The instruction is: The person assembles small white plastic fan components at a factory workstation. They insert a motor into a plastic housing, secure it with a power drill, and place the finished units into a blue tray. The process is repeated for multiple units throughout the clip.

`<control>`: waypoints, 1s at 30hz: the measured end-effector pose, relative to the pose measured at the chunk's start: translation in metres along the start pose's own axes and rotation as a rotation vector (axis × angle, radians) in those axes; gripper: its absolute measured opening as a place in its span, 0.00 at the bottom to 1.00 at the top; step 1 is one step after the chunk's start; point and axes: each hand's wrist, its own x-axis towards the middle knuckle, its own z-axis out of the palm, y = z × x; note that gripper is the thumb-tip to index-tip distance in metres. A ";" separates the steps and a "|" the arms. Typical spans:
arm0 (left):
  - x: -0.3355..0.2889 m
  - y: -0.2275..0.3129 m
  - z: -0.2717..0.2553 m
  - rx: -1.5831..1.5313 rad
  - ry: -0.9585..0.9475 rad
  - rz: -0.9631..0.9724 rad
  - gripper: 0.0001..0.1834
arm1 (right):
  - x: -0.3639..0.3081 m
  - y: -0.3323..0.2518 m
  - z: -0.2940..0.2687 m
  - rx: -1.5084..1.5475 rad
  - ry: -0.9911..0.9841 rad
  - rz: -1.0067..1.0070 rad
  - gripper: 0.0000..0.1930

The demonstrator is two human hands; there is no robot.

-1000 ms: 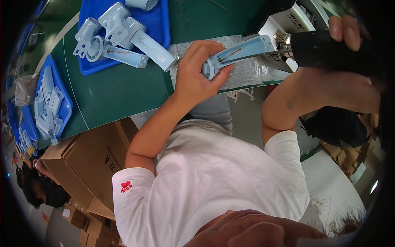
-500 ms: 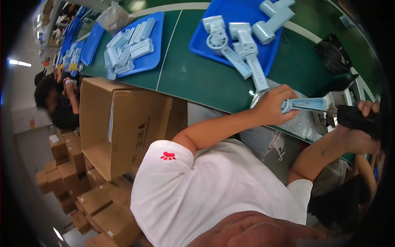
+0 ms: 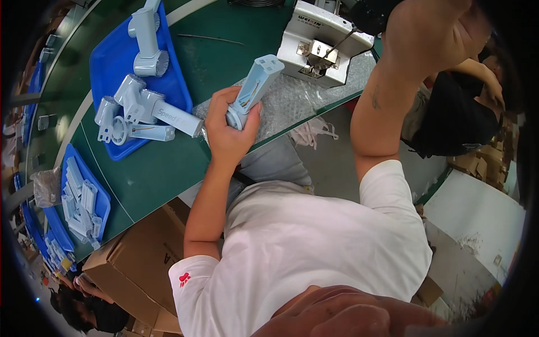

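Note:
My left hand [image 3: 230,126] is closed around a light blue plastic fan handle [image 3: 259,81]. Its hollow side faces up, with thin wires showing inside. At the upper right, my right hand [image 3: 429,42] grips a black electric screwdriver [image 3: 375,14], its fingers largely hidden. The thin shaft of the screwdriver reaches down to the metal front of a white screw feeder [image 3: 303,42]. Left of my left hand, a blue tray [image 3: 104,62] bears several light blue fan bodies [image 3: 147,42]. One handle [image 3: 177,117] sticks out past the tray's edge.
Bubble wrap [image 3: 286,115] lies under the feeder along the edge of the green table [image 3: 168,163]. Farther left, another blue tray [image 3: 103,205] holds several light blue parts. An open cardboard box [image 3: 132,272] stands beside the table. Other people sit at lower left [image 3: 104,309] and right [image 3: 457,115].
My view has swung to the right, bringing the screw feeder into full view. The screwdriver has moved from beside the fan handle to the feeder. My left hand still holds the handle, now tilted upward.

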 end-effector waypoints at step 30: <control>-0.001 -0.002 -0.001 -0.005 0.065 0.098 0.18 | -0.053 -0.007 0.018 0.323 0.145 0.564 0.39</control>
